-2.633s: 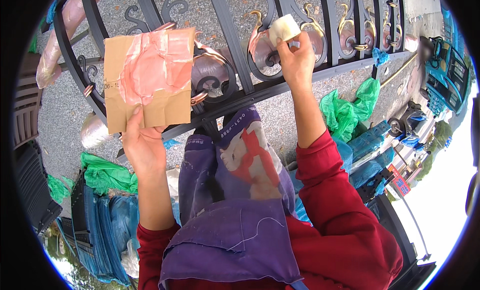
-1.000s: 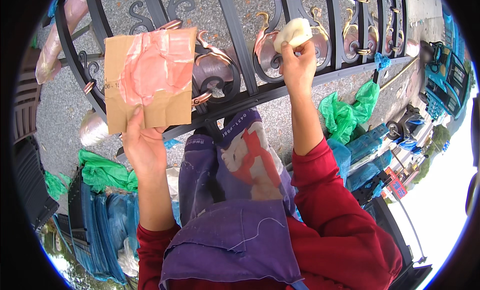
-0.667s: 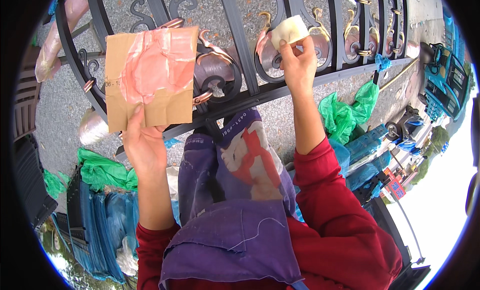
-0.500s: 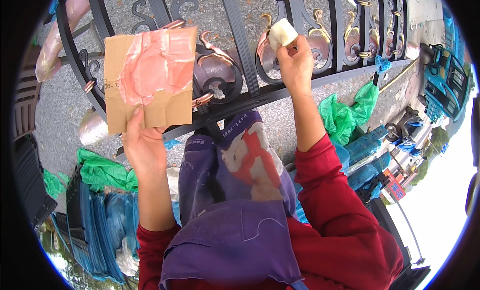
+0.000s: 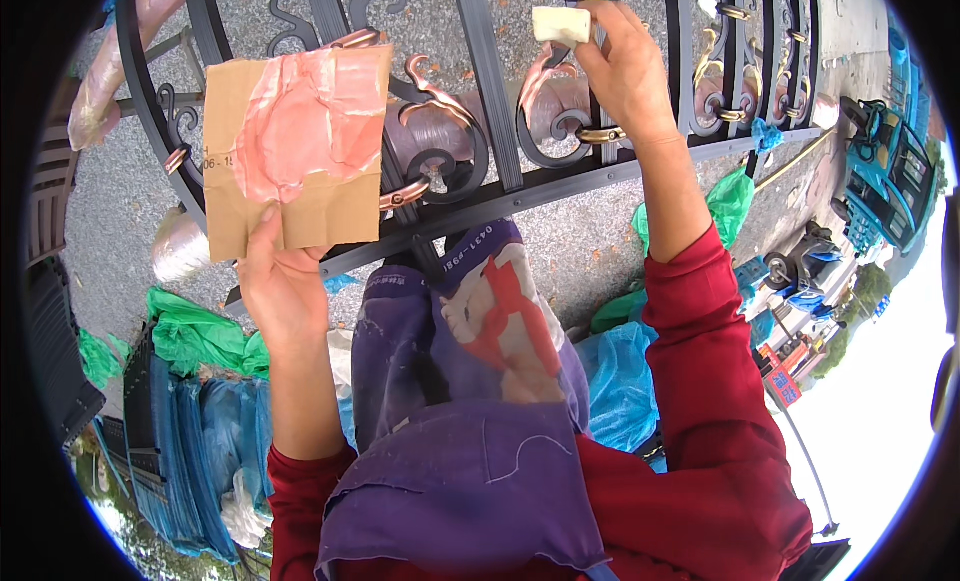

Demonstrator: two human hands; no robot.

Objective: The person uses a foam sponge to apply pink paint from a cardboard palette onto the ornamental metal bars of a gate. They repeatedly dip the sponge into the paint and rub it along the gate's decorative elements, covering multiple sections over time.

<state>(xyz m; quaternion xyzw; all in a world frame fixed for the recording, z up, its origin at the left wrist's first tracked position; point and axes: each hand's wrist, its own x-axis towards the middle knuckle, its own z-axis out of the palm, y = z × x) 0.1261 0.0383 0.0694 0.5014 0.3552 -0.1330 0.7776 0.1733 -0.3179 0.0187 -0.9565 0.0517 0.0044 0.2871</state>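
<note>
My left hand [image 5: 280, 286] grips the lower edge of a brown cardboard sheet [image 5: 300, 146] smeared with pink paint and holds it up flat in front of a black wrought-iron gate [image 5: 480, 111]. My right hand [image 5: 625, 66] is raised high and pinches a small pale sponge [image 5: 560, 24] against a copper-coloured ring of the gate's scrollwork. Copper-painted scrolls [image 5: 440, 96] run between the black bars. A purple apron [image 5: 470, 411] hangs below my arms.
Green plastic bags [image 5: 195, 336] and blue sheeting [image 5: 200, 451] lie at the lower left, more green and blue plastic [image 5: 625, 366] at the right. Wrapped bundles [image 5: 110, 61] lie on the grey speckled pavement behind the gate. A blue vehicle [image 5: 885, 181] stands at the far right.
My right hand with the sponge has moved up and slightly left along the gate's scrollwork to a higher ring. The cardboard in my left hand has stayed in place.
</note>
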